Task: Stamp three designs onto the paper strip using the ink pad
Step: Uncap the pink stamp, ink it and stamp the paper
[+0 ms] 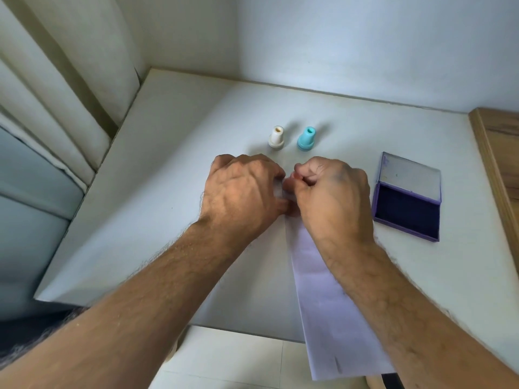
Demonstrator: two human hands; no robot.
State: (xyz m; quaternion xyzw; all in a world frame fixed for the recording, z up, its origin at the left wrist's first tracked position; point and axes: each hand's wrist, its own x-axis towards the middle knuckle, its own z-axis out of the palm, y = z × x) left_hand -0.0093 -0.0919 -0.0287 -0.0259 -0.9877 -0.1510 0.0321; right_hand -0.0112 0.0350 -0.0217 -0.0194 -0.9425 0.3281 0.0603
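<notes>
A long white paper strip (323, 290) runs from the table's near edge up to my hands. My left hand (241, 192) presses its bent fingers and thumb on the strip's far end. My right hand (331, 192) is curled into a fist right beside it, pinching a small pinkish stamp (292, 178) that is mostly hidden by the fingers, over the strip's far end. A white stamp (277, 137) and a teal stamp (307, 138) stand upright just beyond my hands. The purple ink pad (407, 214) lies open to the right, its clear lid (410, 175) folded back.
The white table (168, 206) sits in a corner, with a wall behind and a curtain (56, 94) at the left. A wooden board (500, 164) borders its right side. The strip's near end hangs over the table's front edge.
</notes>
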